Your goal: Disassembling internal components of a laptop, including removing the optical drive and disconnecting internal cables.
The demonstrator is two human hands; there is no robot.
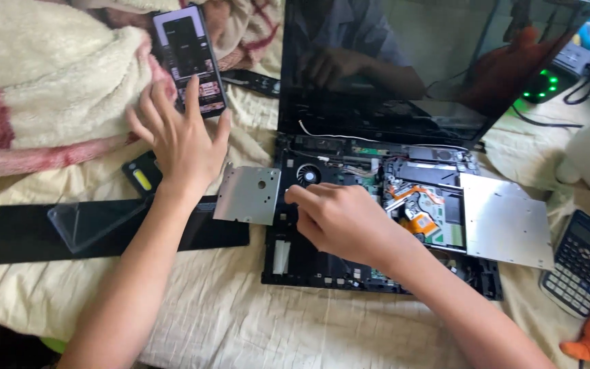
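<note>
Two hands | left hand spread open, fingertip touching phone | right hand curled, resting on laptop chassis

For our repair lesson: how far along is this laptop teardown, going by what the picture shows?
Done: the laptop base lies open, its fan and circuit boards bared; a long black panel and a grey metal plate lie beside it. In hand: the right hand rests inside the base, while the left hand touches a phone. Left: the screen remains attached and boards remain inside.

Matt metal plate, fleecy blanket
</note>
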